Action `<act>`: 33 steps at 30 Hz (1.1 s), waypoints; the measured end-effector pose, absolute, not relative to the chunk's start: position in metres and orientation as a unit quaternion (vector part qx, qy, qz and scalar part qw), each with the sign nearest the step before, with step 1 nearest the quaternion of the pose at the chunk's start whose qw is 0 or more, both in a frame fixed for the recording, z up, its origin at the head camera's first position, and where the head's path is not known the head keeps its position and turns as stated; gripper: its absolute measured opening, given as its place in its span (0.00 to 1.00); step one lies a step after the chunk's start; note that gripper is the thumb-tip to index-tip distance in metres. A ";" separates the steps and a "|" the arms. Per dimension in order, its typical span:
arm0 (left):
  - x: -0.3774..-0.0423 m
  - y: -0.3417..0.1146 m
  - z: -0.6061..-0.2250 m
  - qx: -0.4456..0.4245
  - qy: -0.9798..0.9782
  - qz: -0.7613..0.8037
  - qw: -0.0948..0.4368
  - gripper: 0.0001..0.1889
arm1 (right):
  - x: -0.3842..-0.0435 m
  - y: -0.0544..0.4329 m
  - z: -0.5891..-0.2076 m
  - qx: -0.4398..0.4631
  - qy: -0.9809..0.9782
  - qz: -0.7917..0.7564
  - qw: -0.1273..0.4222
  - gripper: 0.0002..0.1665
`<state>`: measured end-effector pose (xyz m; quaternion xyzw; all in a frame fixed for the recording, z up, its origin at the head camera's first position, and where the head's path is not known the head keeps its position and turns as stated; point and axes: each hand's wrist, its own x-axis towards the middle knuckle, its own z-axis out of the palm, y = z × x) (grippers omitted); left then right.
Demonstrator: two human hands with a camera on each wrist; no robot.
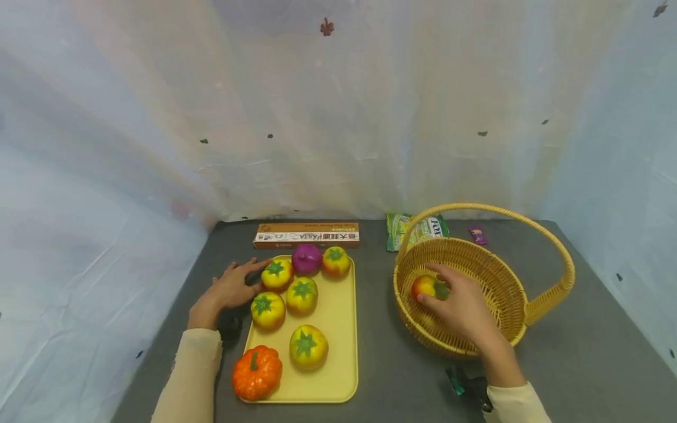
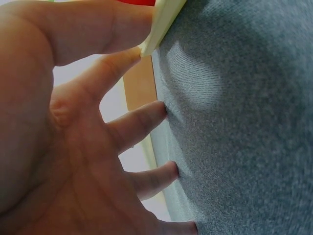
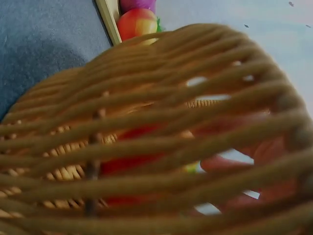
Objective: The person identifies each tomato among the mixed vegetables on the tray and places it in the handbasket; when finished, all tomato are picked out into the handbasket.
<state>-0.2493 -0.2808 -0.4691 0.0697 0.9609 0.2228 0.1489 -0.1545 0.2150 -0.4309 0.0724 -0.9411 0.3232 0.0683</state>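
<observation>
My right hand [image 1: 461, 306] reaches inside the wicker basket [image 1: 510, 276] and holds a red-and-yellow persimmon [image 1: 421, 286] between thumb and fingers. Through the weave in the right wrist view, the red fruit [image 3: 132, 166] and parts of the hand show, partly hidden. My left hand [image 1: 230, 292] lies at the left edge of the yellow tray [image 1: 338, 329], fingers spread. In the left wrist view its thumb and index finger touch the tray's rim [image 2: 164, 24], while other fingertips rest on the dark tabletop. On the tray are several yellow persimmons [image 1: 308, 346], a purple onion [image 1: 307, 259] and an orange pumpkin [image 1: 257, 373].
Behind the tray lies a long pasta box [image 1: 307, 235]. A green packet [image 1: 396, 232] sits behind the basket, and a small purple packet [image 1: 478, 235] lies right of it. The basket's tall handle [image 1: 489, 208] arches over its opening. Pale curtains [image 1: 338, 117] enclose the table.
</observation>
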 end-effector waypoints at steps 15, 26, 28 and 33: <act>-0.248 -0.282 -0.470 0.076 0.960 0.227 0.144 0.36 | -0.138 0.222 -0.420 0.138 -0.868 0.474 0.060 0.35; -0.248 -0.281 -0.470 0.076 0.959 0.231 0.143 0.36 | -0.125 0.193 -0.411 0.249 -0.780 0.574 -0.027 0.38; -0.248 -0.281 -0.470 0.076 0.960 0.231 0.143 0.36 | -0.124 0.186 -0.414 0.257 -0.778 0.571 -0.041 0.38; -0.249 -0.281 -0.471 0.074 0.960 0.230 0.142 0.36 | -0.125 0.167 -0.423 0.270 -0.784 0.555 -0.066 0.36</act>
